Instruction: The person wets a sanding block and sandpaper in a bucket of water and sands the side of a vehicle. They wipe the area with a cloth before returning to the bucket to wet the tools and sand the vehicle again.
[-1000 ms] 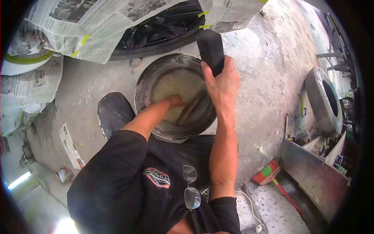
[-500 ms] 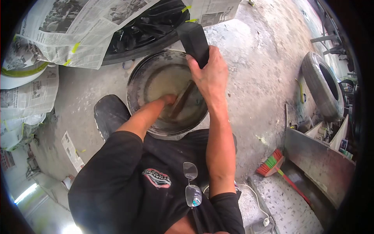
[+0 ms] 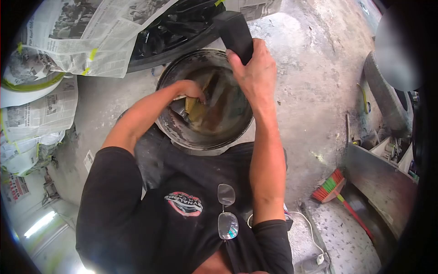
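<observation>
Now raising likely wetted sheet (image 3: 196, 109) inside bucket (image 3: 175, 131), pinching with curled left hand (image 3: 192, 89); near bucket, clasping black block (image 3: 233, 36) in right hand (image 3: 256, 73).

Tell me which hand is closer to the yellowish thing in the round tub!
Left. The left hand is in the tub, holding the yellowish thing; the right hand is farther off, by the rim, holding a black block.

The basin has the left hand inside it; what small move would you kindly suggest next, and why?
Perhaps lift the yellowish sheet clear of the basin: the left hand grips it low inside, while the right hand holds the black block out of the murky water.
</observation>
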Demonstrator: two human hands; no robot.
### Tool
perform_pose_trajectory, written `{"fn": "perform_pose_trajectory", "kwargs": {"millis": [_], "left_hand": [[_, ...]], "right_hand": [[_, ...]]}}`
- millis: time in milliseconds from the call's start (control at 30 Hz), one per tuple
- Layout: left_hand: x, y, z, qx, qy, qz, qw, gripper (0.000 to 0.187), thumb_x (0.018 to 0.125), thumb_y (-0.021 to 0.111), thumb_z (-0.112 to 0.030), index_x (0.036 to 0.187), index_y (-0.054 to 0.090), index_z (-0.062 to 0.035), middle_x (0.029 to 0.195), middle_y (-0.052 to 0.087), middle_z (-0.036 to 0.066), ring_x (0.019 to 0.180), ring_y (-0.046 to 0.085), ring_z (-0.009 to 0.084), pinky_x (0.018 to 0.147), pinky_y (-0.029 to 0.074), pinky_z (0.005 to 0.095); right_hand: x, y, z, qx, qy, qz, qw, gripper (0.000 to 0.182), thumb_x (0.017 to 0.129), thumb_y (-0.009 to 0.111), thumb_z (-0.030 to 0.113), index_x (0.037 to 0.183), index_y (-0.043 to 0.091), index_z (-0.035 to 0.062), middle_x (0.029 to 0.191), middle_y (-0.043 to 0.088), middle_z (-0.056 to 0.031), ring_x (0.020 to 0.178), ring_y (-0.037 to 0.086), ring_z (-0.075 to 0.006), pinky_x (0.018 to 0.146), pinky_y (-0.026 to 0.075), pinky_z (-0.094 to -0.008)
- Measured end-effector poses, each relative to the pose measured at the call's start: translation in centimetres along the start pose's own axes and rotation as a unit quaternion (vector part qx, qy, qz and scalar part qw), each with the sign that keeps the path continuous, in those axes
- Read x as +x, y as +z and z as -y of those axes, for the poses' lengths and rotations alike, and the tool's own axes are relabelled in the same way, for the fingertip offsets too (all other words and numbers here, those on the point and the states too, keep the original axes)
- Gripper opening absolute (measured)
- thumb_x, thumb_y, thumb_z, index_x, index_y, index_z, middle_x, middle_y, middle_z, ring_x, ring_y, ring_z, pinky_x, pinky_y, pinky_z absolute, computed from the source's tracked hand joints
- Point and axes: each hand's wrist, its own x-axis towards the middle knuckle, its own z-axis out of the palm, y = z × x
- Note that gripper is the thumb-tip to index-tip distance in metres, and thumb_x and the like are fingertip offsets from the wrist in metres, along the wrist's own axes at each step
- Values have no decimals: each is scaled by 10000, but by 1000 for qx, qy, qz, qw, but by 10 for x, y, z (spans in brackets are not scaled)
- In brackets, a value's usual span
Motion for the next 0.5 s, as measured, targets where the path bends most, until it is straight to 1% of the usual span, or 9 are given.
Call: {"fn": "perform_pose_trajectory", "kwargs": {"millis": [67,133,167,233,300,333,400,467,500], "left_hand": [[-31,-18,-8,-15,-29,-38,999,540,773,758,-406,1046,744,60,979,747,160,853,707,263,791,537,372],[-37,-18,3,-106,-26,-48,993,509,791,769,-360,1062,733,70,959,743,150,843,707,247,776,544,355],[-39,-17,9,-152,-23,-52,987,494,801,775,-338,1069,727,75,949,741,145,838,707,239,768,548,346],[-50,-18,7,-260,11,-5,966,407,837,775,-260,1074,717,66,951,737,115,820,702,198,755,559,330],[-74,-22,-4,-345,59,41,936,363,858,765,-243,1065,724,53,961,740,96,815,700,182,766,564,330],[-84,-23,-11,-381,71,51,921,347,881,760,-237,1096,717,33,1000,739,73,859,696,160,809,565,325],[-83,-16,-7,-404,105,42,908,395,868,772,-257,1111,714,50,1054,740,89,948,693,161,856,554,310],[-81,-10,-3,-414,138,33,899,435,874,776,-283,1138,707,56,1084,738,93,987,685,153,883,544,293],[-80,-7,-3,-424,150,31,893,444,878,777,-293,1143,706,55,1085,736,92,985,682,150,885,542,292]], "right_hand": [[0,-2,1,0,11,-8,1000,437,823,787,257,1071,544,-8,959,652,-244,861,642,-472,742,510,-527],[0,-6,2,4,14,-31,999,418,835,777,257,1066,553,-11,967,661,-257,850,650,-469,746,518,-519],[0,-9,4,34,50,-31,998,417,840,772,261,1071,565,-19,965,667,-257,841,658,-450,752,523,-502],[-1,-17,11,96,121,-32,987,419,850,763,268,1081,590,-35,961,681,-257,822,675,-412,765,531,-469],[-1,-22,7,167,159,-43,972,461,854,768,299,1095,609,-60,947,699,-217,798,674,-323,755,534,-412],[-1,-25,3,202,175,-48,962,483,856,771,315,1101,619,-73,940,709,-197,786,673,-278,750,536,-384],[-4,-29,-4,285,221,-28,932,522,855,780,342,1106,629,-90,925,701,-135,773,640,-200,714,522,-337],[-7,-39,-6,350,262,26,899,535,866,782,368,1101,641,-92,892,680,-66,754,594,-116,664,492,-276],[-9,-42,-7,346,274,68,895,525,866,780,365,1096,646,-88,885,678,-68,750,592,-116,664,488,-272]]}}
